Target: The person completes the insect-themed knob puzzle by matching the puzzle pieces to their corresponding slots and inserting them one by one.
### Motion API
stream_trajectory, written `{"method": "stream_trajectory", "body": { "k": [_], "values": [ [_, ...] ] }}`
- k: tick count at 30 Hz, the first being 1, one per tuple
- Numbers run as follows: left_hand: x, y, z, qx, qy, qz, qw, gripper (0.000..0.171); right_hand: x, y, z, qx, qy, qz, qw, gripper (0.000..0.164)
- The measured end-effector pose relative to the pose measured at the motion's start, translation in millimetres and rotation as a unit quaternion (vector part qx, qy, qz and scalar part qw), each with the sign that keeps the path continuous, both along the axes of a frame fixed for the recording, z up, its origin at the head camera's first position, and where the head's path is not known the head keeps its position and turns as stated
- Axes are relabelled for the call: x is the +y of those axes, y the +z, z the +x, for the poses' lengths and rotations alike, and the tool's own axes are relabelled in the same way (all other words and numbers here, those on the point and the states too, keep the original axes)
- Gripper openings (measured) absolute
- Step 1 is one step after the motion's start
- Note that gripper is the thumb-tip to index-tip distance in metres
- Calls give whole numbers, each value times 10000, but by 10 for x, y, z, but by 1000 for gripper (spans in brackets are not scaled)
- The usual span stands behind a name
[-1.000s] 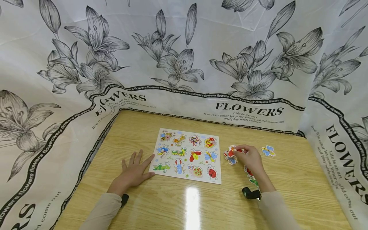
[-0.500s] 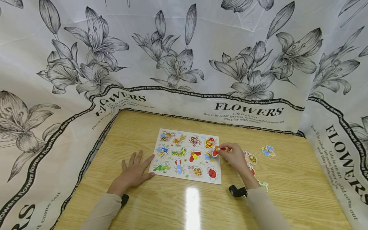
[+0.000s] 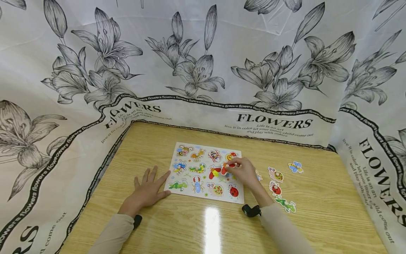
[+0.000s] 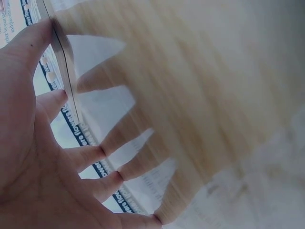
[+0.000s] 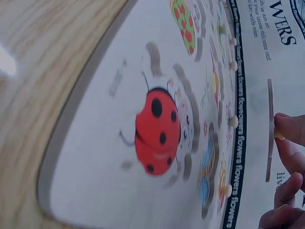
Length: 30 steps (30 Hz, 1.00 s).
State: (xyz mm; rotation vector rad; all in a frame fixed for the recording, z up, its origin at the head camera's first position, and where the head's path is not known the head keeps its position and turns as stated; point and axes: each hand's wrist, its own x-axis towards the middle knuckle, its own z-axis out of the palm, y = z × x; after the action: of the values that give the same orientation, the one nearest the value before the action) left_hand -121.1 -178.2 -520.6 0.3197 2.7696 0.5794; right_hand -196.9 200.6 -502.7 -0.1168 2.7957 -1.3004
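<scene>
Clearly, the right hand (image 3: 245, 172) pinches a red insect piece (image 3: 224, 170) above the board (image 3: 239, 200), whose edge the spread left hand (image 3: 145, 192) touches; only the right wrist view shows the piece edge-on, with its knob (image 5: 279, 135); "FLOWERS" and "Life is an art" mark the cloth (image 3: 152, 79)

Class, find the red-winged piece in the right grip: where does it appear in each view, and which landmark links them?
Head: the red-winged piece is right of centre, over the puzzle board.
Left wrist: not in it.
Right wrist: the piece, edge-on near the right side.
Shared landmark: the dark "flowers" border.
</scene>
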Motion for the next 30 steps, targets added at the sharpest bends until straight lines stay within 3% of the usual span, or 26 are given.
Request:
{"method": "stream_trajectory", "body": {
  "k": [8, 18, 30],
  "values": [
    [-7, -14, -4, 0, -3, 7, 10000, 74, -171, -66, -29, 162, 325, 144, 9992, 14],
    [-4, 10, 3, 29, -17, 33, 10000, 74, -307, -100, -49, -244, 447, 314, 9982, 13],
    [-10, -22, -7, 33, -16, -26, 10000, 74, -385, -150, -99, -269, 549, 604, 9963, 10]
  ]
}}
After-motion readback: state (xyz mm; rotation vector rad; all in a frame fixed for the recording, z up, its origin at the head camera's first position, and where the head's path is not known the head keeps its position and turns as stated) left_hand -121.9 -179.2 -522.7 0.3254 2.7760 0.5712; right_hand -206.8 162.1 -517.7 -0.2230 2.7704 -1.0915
